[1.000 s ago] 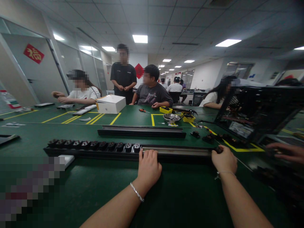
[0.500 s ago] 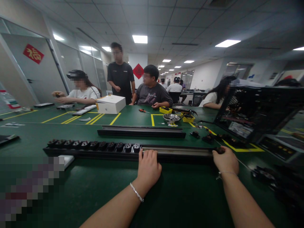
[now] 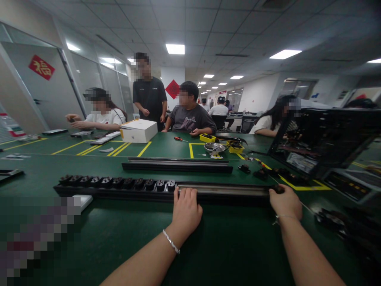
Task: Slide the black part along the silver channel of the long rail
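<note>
A long black rail (image 3: 232,195) lies across the green table in front of me. Several black socket modules (image 3: 127,182) sit in a row along its left part, and the metal channel shows bare on the right. My left hand (image 3: 186,208) has its fingers curled over the rail's near edge, just right of the last module in the row. At the rail's right end, my right hand (image 3: 286,202) is closed on a small black socket module (image 3: 279,189), mostly hidden by the fingers.
Behind lies a second black rail (image 3: 178,165). To the right are loose black parts (image 3: 330,220), a metal bowl (image 3: 214,148), yellow trays (image 3: 207,138) and a black open case (image 3: 321,139). A white box (image 3: 139,132) stands farther back; several people are around the table.
My right hand has shifted slightly to the right with the small module in it. My left hand stays on the rail, and the row of modules looks the same.
</note>
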Available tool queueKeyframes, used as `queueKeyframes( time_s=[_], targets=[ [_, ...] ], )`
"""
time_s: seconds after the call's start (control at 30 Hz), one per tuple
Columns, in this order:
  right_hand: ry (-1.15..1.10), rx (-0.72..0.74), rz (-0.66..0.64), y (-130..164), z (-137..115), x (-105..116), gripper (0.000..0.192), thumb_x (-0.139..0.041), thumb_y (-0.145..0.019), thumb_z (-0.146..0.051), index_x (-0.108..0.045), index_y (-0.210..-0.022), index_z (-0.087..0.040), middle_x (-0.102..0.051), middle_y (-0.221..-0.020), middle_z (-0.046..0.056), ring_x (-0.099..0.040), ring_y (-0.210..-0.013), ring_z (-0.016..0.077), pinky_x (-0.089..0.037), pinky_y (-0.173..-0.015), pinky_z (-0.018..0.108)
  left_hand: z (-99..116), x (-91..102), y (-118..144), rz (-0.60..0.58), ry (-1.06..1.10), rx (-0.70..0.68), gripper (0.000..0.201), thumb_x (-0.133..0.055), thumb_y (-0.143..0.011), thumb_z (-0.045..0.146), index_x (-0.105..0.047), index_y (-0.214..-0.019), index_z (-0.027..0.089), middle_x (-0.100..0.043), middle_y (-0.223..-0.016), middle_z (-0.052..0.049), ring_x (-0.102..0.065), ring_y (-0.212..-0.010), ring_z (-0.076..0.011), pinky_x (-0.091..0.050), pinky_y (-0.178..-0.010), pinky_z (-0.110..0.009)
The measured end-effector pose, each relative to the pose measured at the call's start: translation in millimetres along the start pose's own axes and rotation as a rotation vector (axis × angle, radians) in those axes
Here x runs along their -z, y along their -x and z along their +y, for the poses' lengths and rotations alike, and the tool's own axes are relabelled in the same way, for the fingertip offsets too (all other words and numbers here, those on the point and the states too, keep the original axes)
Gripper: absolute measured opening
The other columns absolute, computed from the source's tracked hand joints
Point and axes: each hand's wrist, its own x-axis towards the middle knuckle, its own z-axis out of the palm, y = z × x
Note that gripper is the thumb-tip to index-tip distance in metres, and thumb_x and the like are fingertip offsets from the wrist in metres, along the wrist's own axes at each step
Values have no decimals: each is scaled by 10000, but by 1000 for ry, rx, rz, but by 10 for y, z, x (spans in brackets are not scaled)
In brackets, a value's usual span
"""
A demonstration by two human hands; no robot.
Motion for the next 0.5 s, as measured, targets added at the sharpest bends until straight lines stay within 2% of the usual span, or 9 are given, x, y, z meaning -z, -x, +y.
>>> queueKeyframes(
  time_s=[0.3, 0.5],
  targets=[
    [-16, -80, -14, 37, -20, 80, 600, -498, -759, -440, -516, -1303, -185, -578, -1229, 187, -546, -1105, 361, -465, -858, 473, -6, -6, 4, 1, -2, -1, 331, -509, -772, 197, -543, -1101, 178, -606, -1054, -55, -505, -1051, -236, -197, -1105, -501],
    [-3, -102, -25, 12, 0, 83, 595, -481, -766, -454, -531, -1298, -193, -580, -1239, 185, -540, -1122, 368, -461, -866, 474, -11, -15, 14, 6, -5, -4, 322, -515, -769, 202, -543, -1090, 188, -605, -1055, -53, -506, -1057, -234, -204, -1105, -494]
  ],
)
